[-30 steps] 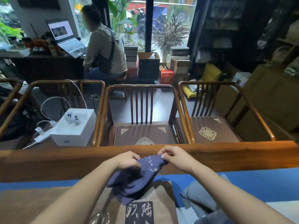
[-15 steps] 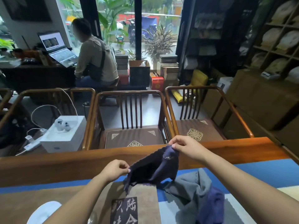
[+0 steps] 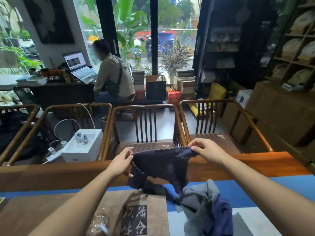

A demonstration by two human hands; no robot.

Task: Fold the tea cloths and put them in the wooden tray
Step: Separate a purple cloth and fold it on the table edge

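Observation:
A dark navy tea cloth (image 3: 162,166) with a scalloped edge hangs spread out above the far side of the table. My left hand (image 3: 121,160) pinches its left top corner and my right hand (image 3: 205,150) pinches its right top corner. Its lower edge hangs just above the table. A crumpled grey cloth (image 3: 199,200) and a purple-blue cloth (image 3: 221,217) lie in a heap on the table at the lower right. No wooden tray is in view.
A brown mat with Chinese characters (image 3: 134,217) lies on a blue table runner (image 3: 252,189). A clear glass (image 3: 100,222) stands near the bottom. Wooden chairs (image 3: 146,126) line the far edge, one bearing a white box (image 3: 83,147). A person sits at a laptop desk behind.
My hands have moved apart and upward, and the navy cloth went from a bunched wad to stretched flat between them. The view has tilted up.

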